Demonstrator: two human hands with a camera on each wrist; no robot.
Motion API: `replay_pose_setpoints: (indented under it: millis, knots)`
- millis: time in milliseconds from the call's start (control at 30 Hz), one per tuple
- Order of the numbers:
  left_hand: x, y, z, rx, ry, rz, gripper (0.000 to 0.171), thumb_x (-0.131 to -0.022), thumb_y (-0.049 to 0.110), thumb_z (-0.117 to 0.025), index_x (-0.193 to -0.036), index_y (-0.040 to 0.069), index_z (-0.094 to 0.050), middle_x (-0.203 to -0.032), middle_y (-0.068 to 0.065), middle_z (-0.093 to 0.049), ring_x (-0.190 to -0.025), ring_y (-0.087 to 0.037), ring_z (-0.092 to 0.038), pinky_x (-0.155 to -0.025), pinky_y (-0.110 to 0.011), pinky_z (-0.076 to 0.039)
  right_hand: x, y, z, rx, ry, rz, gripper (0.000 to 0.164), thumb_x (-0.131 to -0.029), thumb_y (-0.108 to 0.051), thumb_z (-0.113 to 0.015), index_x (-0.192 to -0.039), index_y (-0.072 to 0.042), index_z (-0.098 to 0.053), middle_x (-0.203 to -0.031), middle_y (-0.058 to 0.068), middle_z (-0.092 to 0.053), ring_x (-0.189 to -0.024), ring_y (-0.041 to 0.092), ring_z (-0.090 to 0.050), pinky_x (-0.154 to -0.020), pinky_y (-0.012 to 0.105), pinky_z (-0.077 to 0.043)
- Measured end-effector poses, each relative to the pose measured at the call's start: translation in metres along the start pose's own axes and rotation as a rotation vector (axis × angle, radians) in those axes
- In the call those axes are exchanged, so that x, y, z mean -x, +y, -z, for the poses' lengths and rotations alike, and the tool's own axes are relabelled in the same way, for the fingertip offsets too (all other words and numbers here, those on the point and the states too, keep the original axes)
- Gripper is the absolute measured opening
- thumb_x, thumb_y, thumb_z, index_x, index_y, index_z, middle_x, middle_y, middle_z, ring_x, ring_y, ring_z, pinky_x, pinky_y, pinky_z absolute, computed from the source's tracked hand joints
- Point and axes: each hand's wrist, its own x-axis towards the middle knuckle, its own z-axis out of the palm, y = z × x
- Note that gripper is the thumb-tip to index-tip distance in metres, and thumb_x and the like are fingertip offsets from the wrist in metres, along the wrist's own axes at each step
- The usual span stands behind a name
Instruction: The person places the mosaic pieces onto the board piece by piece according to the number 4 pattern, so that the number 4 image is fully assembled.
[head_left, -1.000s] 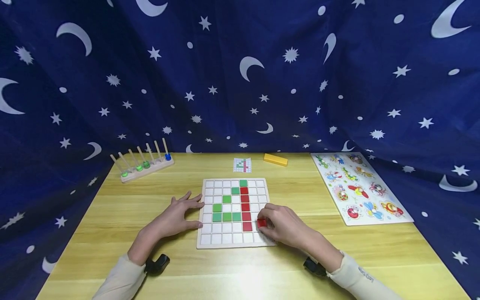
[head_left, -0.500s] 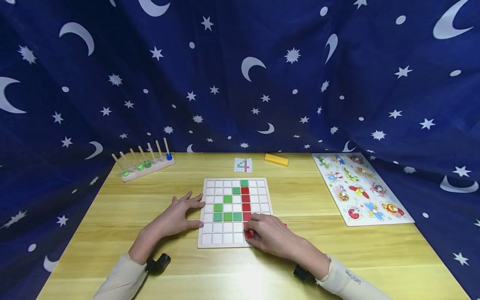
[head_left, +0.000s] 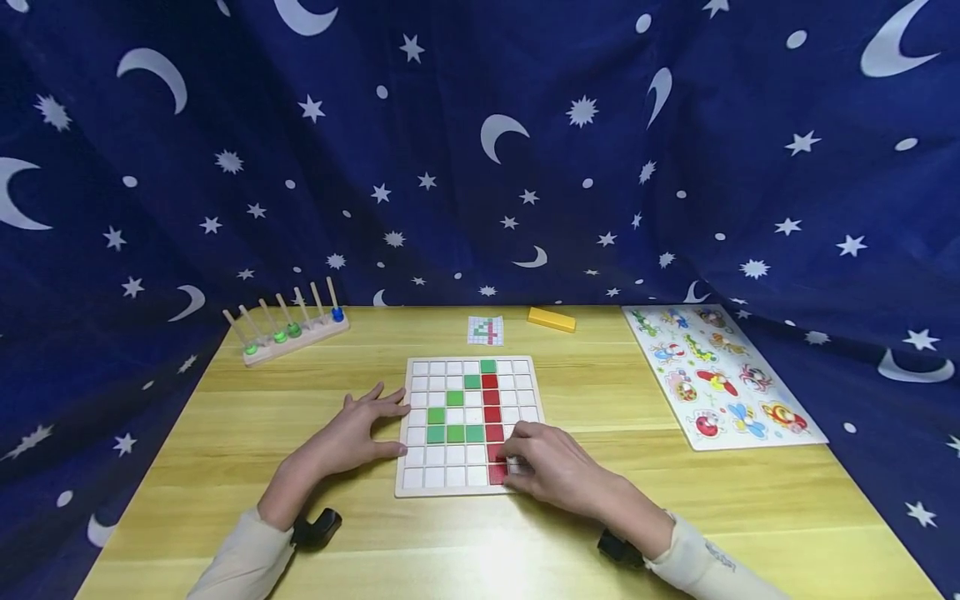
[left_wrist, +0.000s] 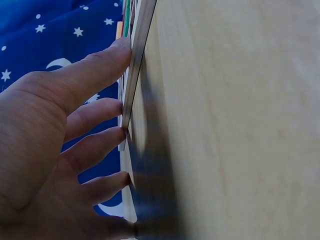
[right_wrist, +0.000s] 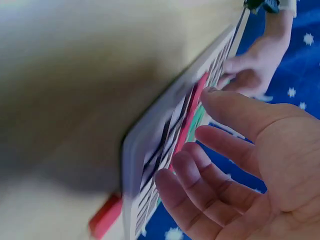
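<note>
A white grid board lies on the table with green tiles along a slanting line and a row. A column of red tiles runs down to the lowest red tile in the bottom row. My right hand is over the board's lower right, its thumb tip close to that tile. In the right wrist view its fingers are loosely bent and apart, with nothing pinched. My left hand touches the board's left edge with spread fingers, also seen by thumb in the left wrist view.
Beyond the board lie a small pattern card and a yellow block. A peg stand with rings is back left; an insect picture board is at right. A red block lies beside the grid board.
My right hand moved left across the board with a red tile, set it in the bottom cell of the red column, then drew back slightly rightward. My left hand stays put.
</note>
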Motion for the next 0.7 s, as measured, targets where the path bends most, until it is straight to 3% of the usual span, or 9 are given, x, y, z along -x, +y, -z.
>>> replay_pose_setpoints:
  millis: [333, 533, 700]
  knots:
    - [0.000, 0.000, 0.002, -0.001, -0.004, -0.003, 0.063, -0.083, 0.035, -0.083, -0.137, 0.009, -0.062, -0.155, -0.008, -0.040, -0.147, -0.042, -0.019, -0.107, -0.077, -0.002, 0.033, 0.031, 0.027, 0.087, 0.045, -0.139, 0.029, -0.075, -0.018, -0.088, -0.100, -0.010, -0.076, -0.089, -0.004, -0.063, -0.071, 0.006, -0.050, -0.062, 0.027, -0.047]
    - [0.000, 0.000, 0.002, 0.002, -0.007, 0.008, 0.064, -0.083, 0.035, -0.083, -0.138, 0.010, -0.062, -0.155, -0.008, -0.040, -0.148, -0.042, -0.018, -0.106, -0.077, -0.002, 0.043, 0.039, 0.026, 0.089, -0.017, -0.177, 0.028, -0.076, -0.018, -0.085, -0.102, -0.013, -0.075, -0.088, -0.007, -0.060, -0.070, 0.006, -0.049, -0.062, 0.028, -0.045]
    - [-0.001, -0.002, 0.000, 0.007, -0.007, 0.002, 0.064, -0.083, 0.035, -0.083, -0.138, 0.010, -0.062, -0.155, -0.008, -0.040, -0.148, -0.043, -0.018, -0.106, -0.078, -0.002, 0.043, 0.044, 0.021, 0.083, 0.003, -0.190, 0.025, -0.078, -0.012, -0.083, -0.101, -0.014, -0.074, -0.087, -0.007, -0.061, -0.069, 0.007, -0.049, -0.061, 0.027, -0.044]
